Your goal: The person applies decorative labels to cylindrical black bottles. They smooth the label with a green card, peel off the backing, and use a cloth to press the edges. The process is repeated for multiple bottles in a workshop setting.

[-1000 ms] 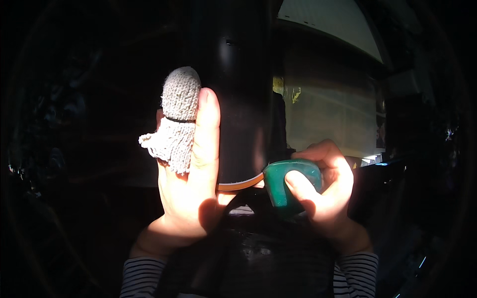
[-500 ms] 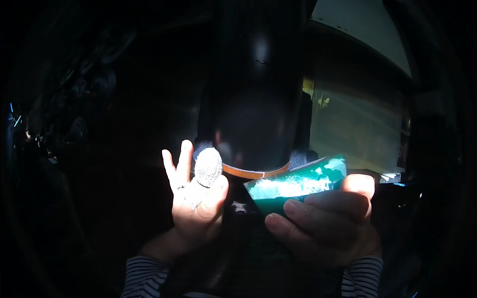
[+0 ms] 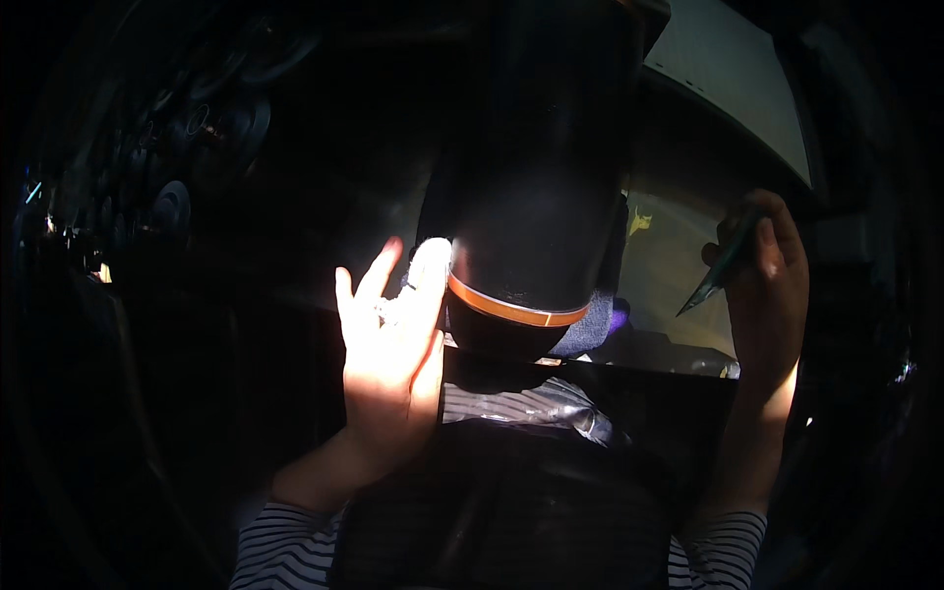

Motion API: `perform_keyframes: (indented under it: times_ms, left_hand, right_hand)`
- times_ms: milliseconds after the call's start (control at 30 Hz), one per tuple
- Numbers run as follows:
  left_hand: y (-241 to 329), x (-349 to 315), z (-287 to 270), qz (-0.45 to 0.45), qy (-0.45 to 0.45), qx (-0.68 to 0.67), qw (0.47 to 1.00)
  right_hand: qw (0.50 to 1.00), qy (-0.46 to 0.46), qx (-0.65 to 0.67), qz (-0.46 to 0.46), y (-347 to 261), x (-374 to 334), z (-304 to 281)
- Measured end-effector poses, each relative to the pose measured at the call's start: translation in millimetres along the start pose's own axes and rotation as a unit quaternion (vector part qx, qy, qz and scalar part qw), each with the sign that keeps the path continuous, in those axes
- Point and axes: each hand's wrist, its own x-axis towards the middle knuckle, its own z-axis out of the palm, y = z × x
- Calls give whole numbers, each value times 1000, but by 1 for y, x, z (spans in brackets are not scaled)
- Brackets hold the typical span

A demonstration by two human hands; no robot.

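A long, black, smooth rounded object [image 3: 536,206] with an orange-brown band [image 3: 516,311] round its near end lies ahead of me; I cannot make out its kind. At its left side is my left hand [image 3: 391,339], back up, with a white cloth [image 3: 430,264] wrapped over the fingertips nearest the thumb. That cloth meets or almost meets the black side by the band. The other fingers stretch out, apart. Off to the right, my right hand [image 3: 772,261] is raised, pinching a thin dark green sheet [image 3: 710,285], seen nearly edge-on and pointing down.
Blue denim fabric [image 3: 588,329] shows beneath the black object. A pale flat panel [image 3: 733,84] stands at the far right, and a yellowish box-like surface [image 3: 678,265] lies behind my right hand. Round dark discs [image 3: 228,128] sit in shadow at the far left.
My right hand has moved up and right with the green sheet, turning it edge-on. My left hand has brought the cloth up against or near the black object's side. The view has shifted slightly.
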Motion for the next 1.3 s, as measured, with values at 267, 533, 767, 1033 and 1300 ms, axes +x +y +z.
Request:
perform_keyframes:
  times_ms: [267, 533, 767, 1033, 1300]
  left_hand:
    - [65, 43, 59, 249, 38, 262, 932]
    - [133, 0, 34, -17, 191, 21, 981]
    - [232, 0, 46, 163, 252, 29, 953]
    - [356, 22, 213, 297, 180, 38, 937]
    - [394, -84, 522, 123, -186, 73, 972]
  right_hand:
    - [867, -172, -415, -214, -90, 163, -23]
    - [769, -346, -449, -296, -79, 147, 3]
    - [831, -220, -240, -451, -61, -41, -165]
    - [950, 212, -222, -58, 77, -249, -606]
    - [644, 493, -449, 375, 395, -332, -922]
